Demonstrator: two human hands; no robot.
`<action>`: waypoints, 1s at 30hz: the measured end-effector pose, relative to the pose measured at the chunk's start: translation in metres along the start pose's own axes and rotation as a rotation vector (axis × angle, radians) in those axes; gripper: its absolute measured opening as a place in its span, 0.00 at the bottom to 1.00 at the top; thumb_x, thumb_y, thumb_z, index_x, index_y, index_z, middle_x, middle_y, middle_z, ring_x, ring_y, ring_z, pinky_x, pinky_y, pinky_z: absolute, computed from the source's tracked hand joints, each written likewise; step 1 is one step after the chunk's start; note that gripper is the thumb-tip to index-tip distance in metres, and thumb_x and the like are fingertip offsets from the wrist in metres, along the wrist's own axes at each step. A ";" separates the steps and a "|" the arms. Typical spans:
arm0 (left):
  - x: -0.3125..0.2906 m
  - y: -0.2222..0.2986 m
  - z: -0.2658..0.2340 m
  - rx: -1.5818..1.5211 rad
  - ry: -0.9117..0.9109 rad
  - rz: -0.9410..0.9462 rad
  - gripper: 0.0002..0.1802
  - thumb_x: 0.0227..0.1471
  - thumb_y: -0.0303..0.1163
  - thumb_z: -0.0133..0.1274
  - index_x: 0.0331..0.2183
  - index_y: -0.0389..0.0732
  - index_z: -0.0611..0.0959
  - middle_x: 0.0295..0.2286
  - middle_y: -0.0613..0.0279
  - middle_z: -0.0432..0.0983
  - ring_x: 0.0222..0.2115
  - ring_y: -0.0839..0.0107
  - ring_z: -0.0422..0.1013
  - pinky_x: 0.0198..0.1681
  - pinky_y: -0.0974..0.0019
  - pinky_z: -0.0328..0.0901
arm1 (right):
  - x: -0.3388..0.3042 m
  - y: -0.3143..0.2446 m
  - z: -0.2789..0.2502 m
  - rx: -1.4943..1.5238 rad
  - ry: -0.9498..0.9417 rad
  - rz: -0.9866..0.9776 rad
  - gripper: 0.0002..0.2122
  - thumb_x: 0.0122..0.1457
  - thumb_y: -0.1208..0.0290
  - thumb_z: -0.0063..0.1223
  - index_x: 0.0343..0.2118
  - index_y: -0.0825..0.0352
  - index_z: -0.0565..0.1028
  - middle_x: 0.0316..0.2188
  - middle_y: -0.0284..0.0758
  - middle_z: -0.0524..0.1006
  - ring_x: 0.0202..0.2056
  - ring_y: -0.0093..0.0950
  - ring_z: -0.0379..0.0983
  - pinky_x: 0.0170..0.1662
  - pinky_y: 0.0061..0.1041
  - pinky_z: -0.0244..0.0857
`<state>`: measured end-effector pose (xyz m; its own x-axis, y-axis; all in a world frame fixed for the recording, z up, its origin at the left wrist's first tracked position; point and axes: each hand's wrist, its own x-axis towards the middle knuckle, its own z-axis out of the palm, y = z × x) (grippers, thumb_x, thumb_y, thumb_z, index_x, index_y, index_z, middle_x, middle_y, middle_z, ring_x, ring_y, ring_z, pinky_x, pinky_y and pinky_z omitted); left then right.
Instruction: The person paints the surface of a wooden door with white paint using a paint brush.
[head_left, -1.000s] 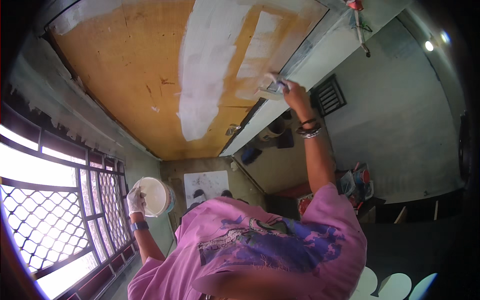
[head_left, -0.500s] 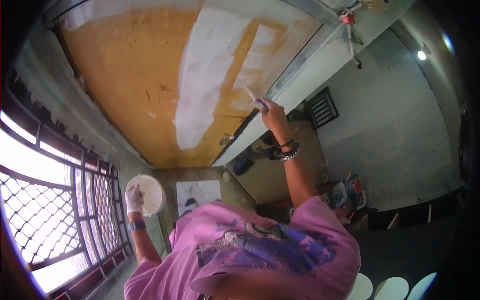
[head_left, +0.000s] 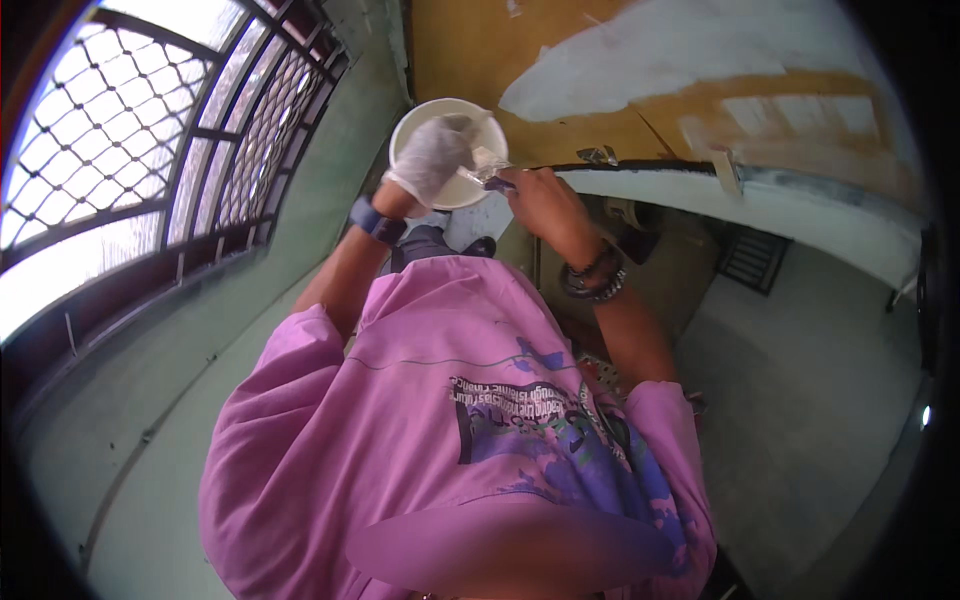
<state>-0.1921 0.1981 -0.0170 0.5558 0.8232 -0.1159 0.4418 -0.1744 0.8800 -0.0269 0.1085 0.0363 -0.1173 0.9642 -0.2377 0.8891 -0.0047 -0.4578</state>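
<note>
My left hand (head_left: 432, 160), in a white glove, grips a white bucket (head_left: 497, 130) at its near left rim. The fingers reach over the opening and are partly hidden and blurred. My right hand (head_left: 550, 208) is closed round the handle of a paintbrush (head_left: 490, 178). The brush's whitish bristle end lies at the bucket's right rim, near the gloved fingers. Beyond the bucket stands a yellow-brown wooden panel (head_left: 455, 55), coated in part with white paint (head_left: 640, 60).
A barred window (head_left: 150, 120) with wire mesh fills the left side over a green-grey wall (head_left: 330, 190). A pale frame edge (head_left: 650, 188) runs along the panel, with a small metal fitting (head_left: 597, 155) beside it. A dark vent grille (head_left: 752, 262) sits to the right.
My right hand has moved the paintbrush from the panel down to the bucket. My left hand and the bucket have come inward to meet it, and the view has turned left.
</note>
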 end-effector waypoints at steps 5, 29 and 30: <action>-0.024 0.036 0.046 0.074 0.121 0.236 0.10 0.36 0.29 0.49 0.27 0.37 0.79 0.24 0.47 0.74 0.27 0.53 0.71 0.32 0.58 0.66 | 0.005 0.044 0.071 0.128 0.099 -0.231 0.15 0.45 0.70 0.49 0.38 0.68 0.69 0.26 0.46 0.74 0.31 0.43 0.71 0.32 0.39 0.66; -0.029 0.105 0.102 0.072 0.113 0.134 0.06 0.35 0.27 0.48 0.21 0.36 0.77 0.18 0.51 0.71 0.22 0.59 0.71 0.26 0.63 0.64 | -0.055 0.043 -0.006 0.497 0.040 -0.017 0.20 0.48 0.67 0.53 0.44 0.67 0.67 0.41 0.41 0.70 0.43 0.39 0.66 0.46 0.35 0.60; -0.030 0.100 0.107 0.084 0.100 0.223 0.07 0.34 0.29 0.49 0.21 0.36 0.77 0.17 0.51 0.71 0.22 0.59 0.70 0.25 0.63 0.64 | -0.056 0.035 -0.017 0.291 0.050 -0.061 0.20 0.49 0.66 0.53 0.44 0.66 0.67 0.41 0.40 0.70 0.43 0.38 0.66 0.47 0.34 0.59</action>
<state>-0.0892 0.0986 0.0253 0.5753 0.8082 0.1263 0.3757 -0.3982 0.8368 0.0184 0.0589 0.0475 -0.1380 0.9770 -0.1626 0.7161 -0.0150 -0.6978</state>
